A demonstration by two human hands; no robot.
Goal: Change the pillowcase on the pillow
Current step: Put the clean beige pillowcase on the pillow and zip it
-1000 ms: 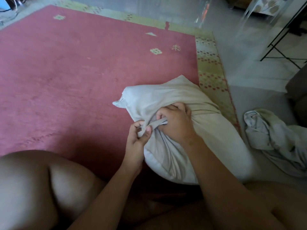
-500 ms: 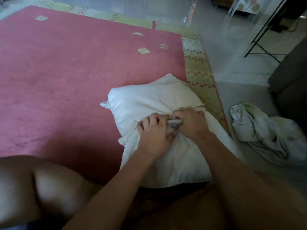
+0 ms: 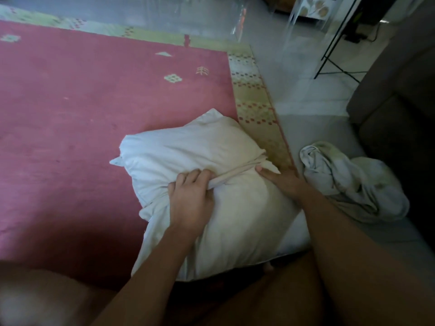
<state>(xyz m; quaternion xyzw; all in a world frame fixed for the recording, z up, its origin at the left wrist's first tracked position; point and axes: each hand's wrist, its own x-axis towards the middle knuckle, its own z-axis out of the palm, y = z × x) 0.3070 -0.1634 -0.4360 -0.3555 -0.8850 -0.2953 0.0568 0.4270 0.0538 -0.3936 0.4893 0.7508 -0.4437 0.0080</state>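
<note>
A white pillow (image 3: 237, 222) lies on the floor in front of me, half on the rug. A pale pillowcase (image 3: 188, 147) covers its far half, with its rolled hem running across the middle. My left hand (image 3: 190, 201) grips the hem at its left part, fingers curled round the bunched cloth. My right hand (image 3: 280, 180) is at the hem's right end by the pillow's right side; its thumb lies on the hem and its fingers are hidden behind the pillow.
A pink rug (image 3: 94, 114) with a pale patterned border spreads to the left and beyond. A crumpled whitish cloth (image 3: 348, 182) lies on the grey floor at right. A dark sofa (image 3: 400, 114) stands at far right, a black metal stand (image 3: 334, 57) behind. My bare knees fill the bottom.
My hands were together at the middle of the hem; now they have spread apart, the right hand sliding to the pillow's right edge. The hem is stretched straighter across the pillow.
</note>
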